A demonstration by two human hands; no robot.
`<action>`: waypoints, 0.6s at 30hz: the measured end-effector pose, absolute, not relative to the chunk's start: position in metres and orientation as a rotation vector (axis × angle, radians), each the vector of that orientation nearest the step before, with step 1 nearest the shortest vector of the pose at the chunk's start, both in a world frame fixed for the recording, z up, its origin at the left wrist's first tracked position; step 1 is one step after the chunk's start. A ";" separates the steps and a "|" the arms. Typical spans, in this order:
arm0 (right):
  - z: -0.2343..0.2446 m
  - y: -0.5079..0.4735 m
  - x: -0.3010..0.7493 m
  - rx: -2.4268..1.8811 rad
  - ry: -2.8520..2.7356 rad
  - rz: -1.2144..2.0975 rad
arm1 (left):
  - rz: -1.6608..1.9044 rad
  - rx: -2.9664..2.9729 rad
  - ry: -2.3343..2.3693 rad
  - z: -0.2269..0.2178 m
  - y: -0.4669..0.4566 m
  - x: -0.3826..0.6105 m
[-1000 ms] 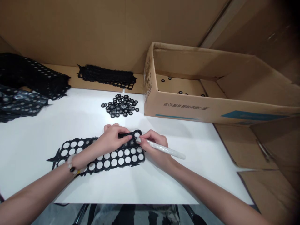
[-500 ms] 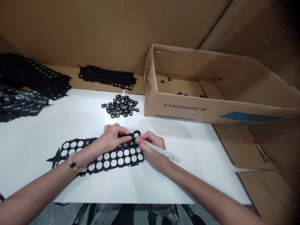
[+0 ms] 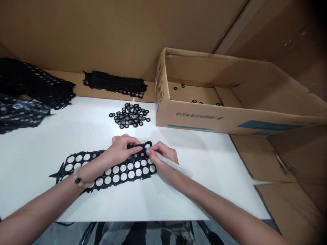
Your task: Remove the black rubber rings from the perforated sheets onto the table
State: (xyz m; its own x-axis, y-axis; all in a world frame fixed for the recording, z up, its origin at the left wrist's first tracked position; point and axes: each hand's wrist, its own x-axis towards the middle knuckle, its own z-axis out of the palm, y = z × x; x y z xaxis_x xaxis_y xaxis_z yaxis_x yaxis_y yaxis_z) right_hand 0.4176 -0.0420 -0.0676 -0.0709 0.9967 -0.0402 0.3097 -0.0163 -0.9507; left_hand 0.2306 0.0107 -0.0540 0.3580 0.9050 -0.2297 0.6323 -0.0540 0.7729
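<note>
A black rubber sheet [image 3: 111, 174] with rows of round holes lies on the white table; white shows through many holes, while some near my hands hold dark rings with grey centres. My left hand [image 3: 122, 148] grips the sheet's far edge near its right end, thumb on top, other fingers partly hidden behind. In my right hand [image 3: 165, 158] is a white pen-like tool [image 3: 176, 165], pinched near its tip. That tip meets the sheet's upper right corner, just right of my left thumb. Beyond my hands sits a loose pile of small black rings [image 3: 131, 115].
An open cardboard box [image 3: 194, 117] stands at the back right, with several rings inside. A stack of black perforated sheets [image 3: 114, 82] lies at the back, and bigger heaps of sheets [image 3: 38, 81] are at the left. Cardboard walls [image 3: 102, 34] enclose the table.
The whole view has shifted slightly. Both hands keep their holds, and the tool's tip stays at the sheet's upper right corner, with its shaft barely moved.
</note>
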 end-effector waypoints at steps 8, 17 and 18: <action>-0.068 -0.043 0.417 -1.410 -1.476 1.105 | 0.398 1.716 1.231 -0.048 0.015 0.226; -0.067 -0.042 0.417 -1.376 -1.514 1.102 | 0.376 1.755 1.211 -0.048 0.016 0.226; -0.068 -0.042 0.418 -1.373 -1.502 1.107 | 0.369 1.793 1.228 -0.048 0.016 0.227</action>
State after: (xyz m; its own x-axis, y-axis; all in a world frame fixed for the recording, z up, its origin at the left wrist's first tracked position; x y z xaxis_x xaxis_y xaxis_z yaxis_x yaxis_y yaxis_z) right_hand 0.4176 -0.0420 -0.0678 -0.0888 0.9961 0.0007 0.2938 0.0268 -0.9555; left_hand 0.2266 0.0162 -0.0482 0.4613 0.8563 -0.2321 0.5863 -0.0978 0.8042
